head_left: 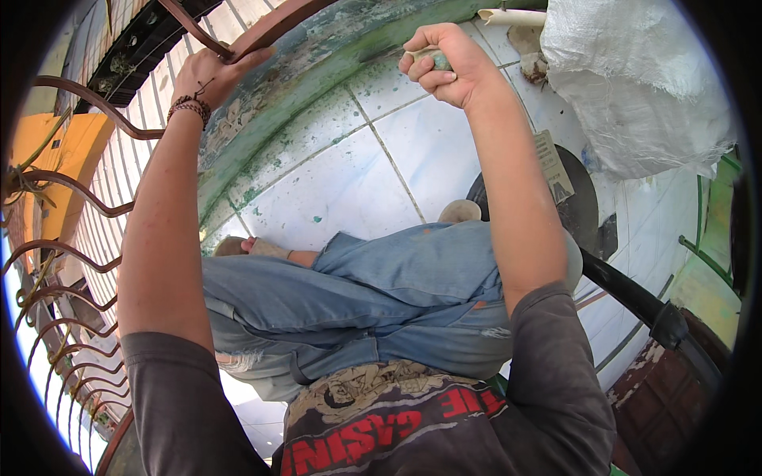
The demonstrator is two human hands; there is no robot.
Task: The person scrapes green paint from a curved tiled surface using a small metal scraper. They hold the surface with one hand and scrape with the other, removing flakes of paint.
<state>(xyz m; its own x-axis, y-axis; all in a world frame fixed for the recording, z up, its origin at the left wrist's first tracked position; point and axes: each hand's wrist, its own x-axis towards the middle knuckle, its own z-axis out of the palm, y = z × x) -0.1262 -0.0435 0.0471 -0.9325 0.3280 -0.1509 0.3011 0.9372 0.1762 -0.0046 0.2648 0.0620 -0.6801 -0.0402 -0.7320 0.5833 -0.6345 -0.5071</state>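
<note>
My left hand (208, 78), with a braided bracelet at the wrist, is closed around the brown metal railing (274, 30) at the upper left, its thumb lying along the bar. Over the tiled floor at the upper middle, my right hand (452, 67) is curled into a fist around a small folded beige-green piece (431, 59). Only part of that piece shows between the fingers, so its kind is unclear. The right fist is apart from the railing. Below the rail runs a low green-painted ledge (274, 143) with worn, flaking paint.
White floor tiles (325, 198) carry green paint flecks. A white woven sack (635, 87) stands at the upper right, near a pale pipe end (512, 17). A round black object (578, 202) lies partly behind my right arm. Curved railing bars (75, 182) line the left side.
</note>
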